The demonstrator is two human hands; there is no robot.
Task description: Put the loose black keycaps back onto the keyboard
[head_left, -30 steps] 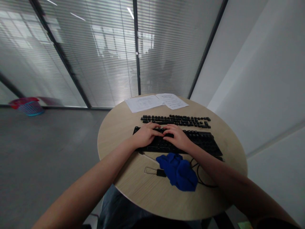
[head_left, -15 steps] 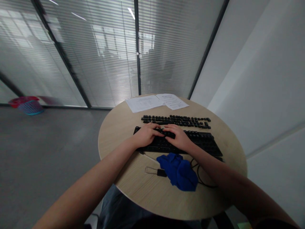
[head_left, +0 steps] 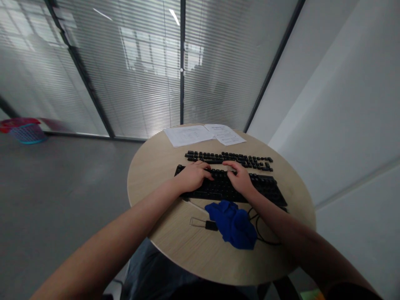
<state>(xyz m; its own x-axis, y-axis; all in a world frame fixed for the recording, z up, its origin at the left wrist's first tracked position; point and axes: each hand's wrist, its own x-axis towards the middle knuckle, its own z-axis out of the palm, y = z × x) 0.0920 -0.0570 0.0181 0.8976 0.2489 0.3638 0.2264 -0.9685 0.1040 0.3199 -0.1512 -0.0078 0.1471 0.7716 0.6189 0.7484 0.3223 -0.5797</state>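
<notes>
A black keyboard (head_left: 218, 191) lies on the round wooden table, partly covered by my hands. Over its left part rests my left hand (head_left: 193, 175), fingers and thumb apart at the upper rows, nothing visible between them. My right hand (head_left: 240, 178) is over the middle of the keyboard. Its index finger reaches past the top edge and its thumb stands apart, with no held thing showing. Just beyond the keyboard, loose black keycaps (head_left: 243, 158) are laid out in rows, with a long bar-shaped keycap among them close to my fingertips.
In front of the keyboard lie a crumpled blue cloth (head_left: 236, 227), a black-handled tool with a wire loop (head_left: 211, 225) and a black cable (head_left: 261, 235). Printed papers (head_left: 190, 135) are at the table's far edge. A red and blue basket (head_left: 28, 131) stands on the floor.
My right hand has shifted right along the keyboard, away from the left hand, and its index finger now reaches farther out. My left hand stays nearly in place. The view has turned slightly.
</notes>
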